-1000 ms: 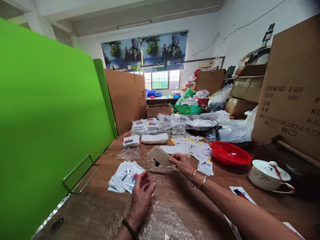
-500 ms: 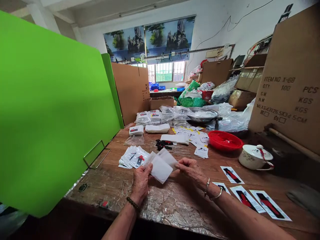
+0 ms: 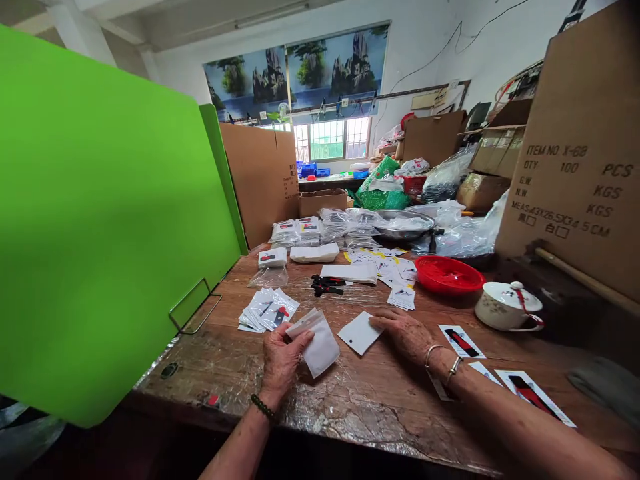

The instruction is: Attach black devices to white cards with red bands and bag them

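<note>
My left hand (image 3: pixel 281 353) is closed on a few small white, translucent plastic bags (image 3: pixel 321 347), thumb on top. To their right is a white card (image 3: pixel 360 333) with a black dot near one corner. The fingertips of my right hand (image 3: pixel 400 330) grip the card's right corner; the thumb is hidden. A pile of bagged cards (image 3: pixel 267 311) showing red and black items lies beyond my left hand. Printed cards with red-and-black items (image 3: pixel 461 341) lie right of my right hand, one partly under the wrist.
Black and red tools (image 3: pixel 327 285), white stacks (image 3: pixel 349 273) and yellow-white leaflets (image 3: pixel 395 270) lie farther back. A red basket (image 3: pixel 449 277) and a lidded cup (image 3: pixel 507 308) stand at right. A green panel (image 3: pixel 120 233) borders the left, a carton (image 3: pixel 575 147) the right.
My right hand has moved right and away from the bags in my left hand; a white card now shows at its fingertips. My left hand has shifted slightly, still holding the bags.
</note>
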